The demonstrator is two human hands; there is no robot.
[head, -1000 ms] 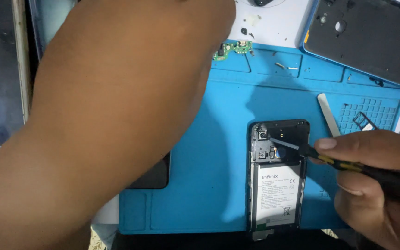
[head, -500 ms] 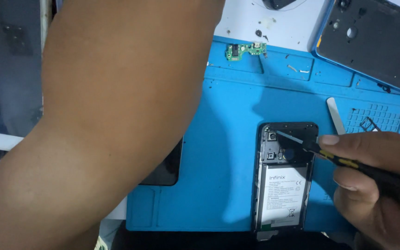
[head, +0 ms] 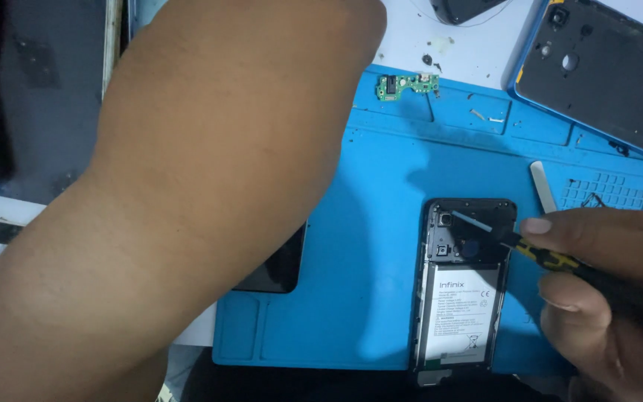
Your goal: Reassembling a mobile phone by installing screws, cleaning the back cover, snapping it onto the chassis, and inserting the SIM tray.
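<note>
- Lying face down on the blue mat [head: 351,223], the opened phone [head: 461,286] sits low and right of centre, its back removed and its top end pointing away from you.
- Its upper part shows the camera area and dark board parts; below that sits the battery [head: 461,313] with a white label.
- Your screwdriver [head: 530,249] has a black and yellow shaft, and its tip rests on the upper part of the phone, just above the battery.
- Your right hand [head: 619,298] comes in from the right edge, its fingers [head: 560,227] clamped on the screwdriver, thumb below and forefinger along the top.
- Your left hand itself is out of view; only your left forearm [head: 187,201] shows, crossing the left half of the picture and running up toward the top edge, so you cannot tell how those fingers stand.
- A dark flat thing [head: 280,268] peeks out from under that forearm, at the mat's left edge.
- A pale flat pry tool [head: 542,186] lies on the mat just beyond the phone's top right corner.
- A small green circuit board [head: 407,86] rests at the mat's far edge.
- A dark back cover [head: 597,71] with a blue rim lies at the top right, partly over the mat's far corner, on the white bench [head: 455,45].
</note>
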